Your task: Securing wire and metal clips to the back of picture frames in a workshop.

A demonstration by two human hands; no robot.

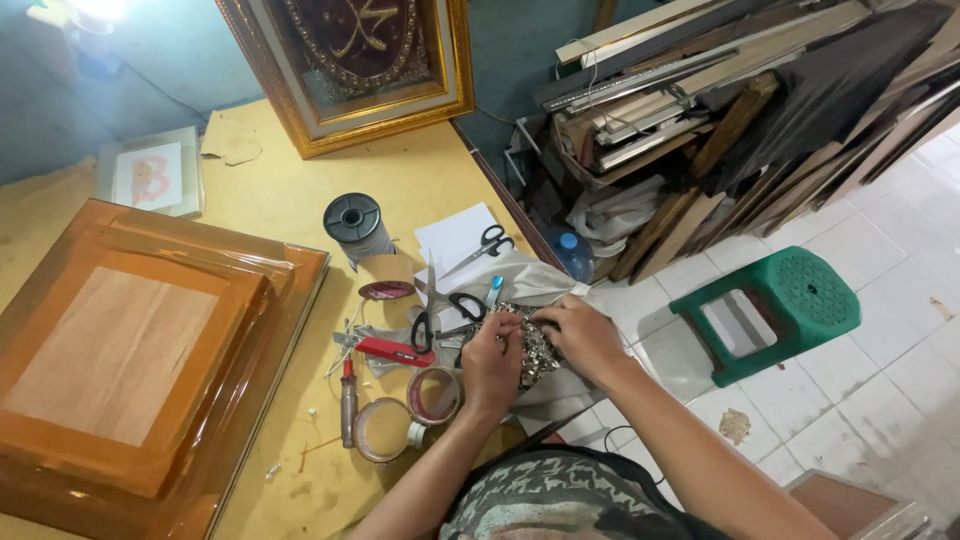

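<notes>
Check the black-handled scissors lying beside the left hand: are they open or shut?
Open. The black-handled scissors lie flat on the table, blades spread apart beside the left hand.

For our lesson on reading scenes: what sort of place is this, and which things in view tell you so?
Probably a picture-framing workshop: a gilt frame leans on the wall, frame mouldings are stacked in the corner, and scissors and tape rolls lie on the yellow worktable.

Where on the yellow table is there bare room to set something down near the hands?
Bare yellow table lies between the gold picture frame, the grey thread spool and the wrapped orange wooden frame. It is crowded around both hands: black-handled scissors, red cutter, tape rolls.
</notes>
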